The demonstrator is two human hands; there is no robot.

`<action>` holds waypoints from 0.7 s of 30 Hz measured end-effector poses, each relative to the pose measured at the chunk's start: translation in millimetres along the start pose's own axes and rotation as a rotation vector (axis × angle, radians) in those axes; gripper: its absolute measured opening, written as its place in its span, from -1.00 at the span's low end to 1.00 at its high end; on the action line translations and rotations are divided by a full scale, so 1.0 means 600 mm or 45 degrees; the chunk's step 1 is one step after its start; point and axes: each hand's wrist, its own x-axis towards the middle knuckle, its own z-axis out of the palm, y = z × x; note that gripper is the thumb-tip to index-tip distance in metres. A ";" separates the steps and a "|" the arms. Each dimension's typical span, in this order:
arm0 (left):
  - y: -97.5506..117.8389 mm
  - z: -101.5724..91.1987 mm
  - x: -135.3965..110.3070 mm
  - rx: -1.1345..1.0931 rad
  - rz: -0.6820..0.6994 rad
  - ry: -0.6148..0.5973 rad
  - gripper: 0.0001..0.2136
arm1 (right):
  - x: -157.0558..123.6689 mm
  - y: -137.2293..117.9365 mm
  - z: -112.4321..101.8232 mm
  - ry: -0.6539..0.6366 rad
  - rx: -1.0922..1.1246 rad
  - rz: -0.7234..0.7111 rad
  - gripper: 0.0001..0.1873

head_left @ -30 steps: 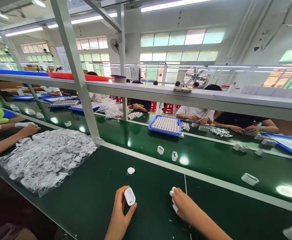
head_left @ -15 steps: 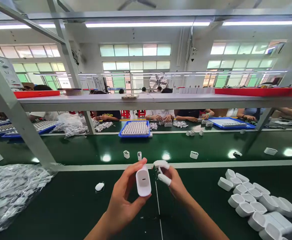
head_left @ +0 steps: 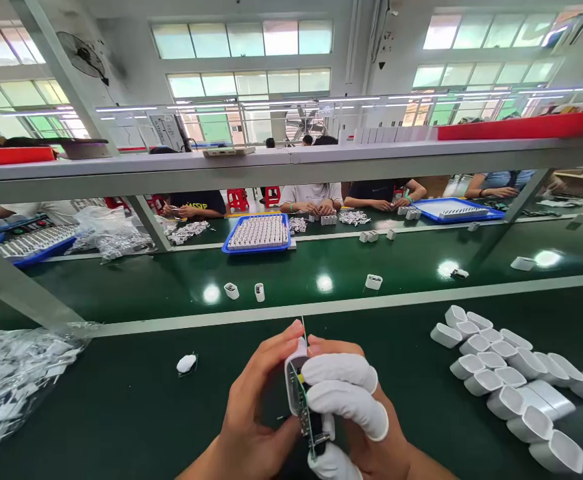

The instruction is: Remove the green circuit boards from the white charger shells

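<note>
With the white shell clasped by the left hand and the circuit board pinched by the right hand, the board could be bent if skewed.

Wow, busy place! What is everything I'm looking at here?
white plastic charger shell: one, white, in the left hand
green circuit board: one, green, against the shell
pile of empty white shells: over a dozen, white, table right
small white cap: one, white, table left
clear bag of white parts: one, far left
loose white shells: about four, green belt
blue tray of white parts: one, across belt
people: several, seated opposite
left hand: bare, fingers on shell
right hand: white fingertip covers, holding board
</note>
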 end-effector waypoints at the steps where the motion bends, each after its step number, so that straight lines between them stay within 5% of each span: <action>1: -0.001 -0.001 0.001 0.003 -0.014 -0.003 -0.42 | 0.001 0.002 0.000 0.011 -0.013 -0.013 -0.67; 21: 0.001 -0.012 0.002 0.034 -0.054 -0.043 -0.42 | 0.000 0.007 0.011 -0.005 -0.105 -0.055 -0.51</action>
